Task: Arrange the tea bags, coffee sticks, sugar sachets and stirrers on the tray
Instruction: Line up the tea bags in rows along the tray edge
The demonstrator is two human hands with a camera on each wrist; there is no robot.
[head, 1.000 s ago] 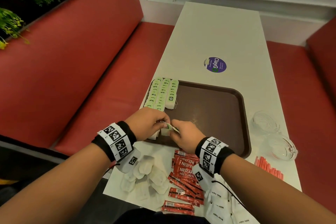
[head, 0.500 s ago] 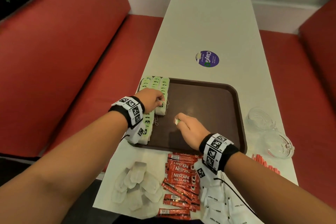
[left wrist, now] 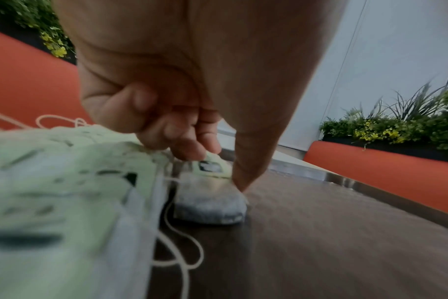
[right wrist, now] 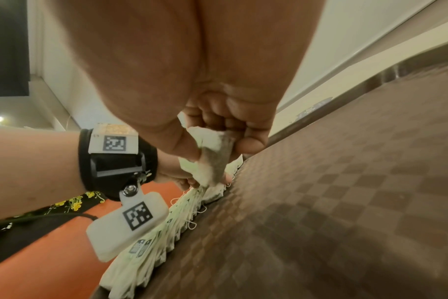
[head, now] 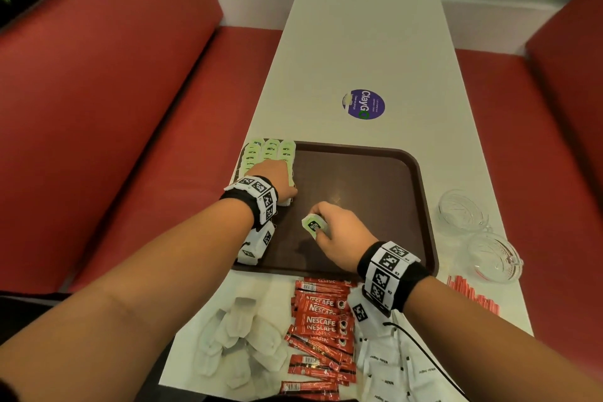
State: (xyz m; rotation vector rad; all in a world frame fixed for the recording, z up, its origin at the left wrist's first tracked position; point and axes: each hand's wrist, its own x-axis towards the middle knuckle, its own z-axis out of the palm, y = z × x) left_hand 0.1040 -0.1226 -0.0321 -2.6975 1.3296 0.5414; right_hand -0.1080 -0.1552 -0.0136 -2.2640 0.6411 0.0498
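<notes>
The left hand [head: 272,178] reaches over the tray's [head: 375,179] left side, knuckles up, fingers curled down onto the near end of the rows of tea bags [head: 270,153]. In the left wrist view its thumb and fingertips [left wrist: 187,147] pinch the green tag of one bag [left wrist: 212,200] lying flat on the tray floor beside the rows.

The right hand [head: 339,235] hovers over the tray's near middle, thumb and fingers pinching one tea bag [head: 314,226] with its green tag turned up.

The brown tray holds three overlapping rows of green-tagged bags along its left edge. On the table [head: 359,52] near the person lie loose white tea bags [head: 238,349], red coffee sticks [head: 321,326] and white sugar sachets [head: 391,372]. Red stirrers [head: 473,294] and two glass bowls [head: 483,238] sit right of the tray.

Only the right wrist view shows the held bag's grey pouch [right wrist: 212,157] hanging below the fingers, and the rows' strings trailing on the tray floor.
</notes>
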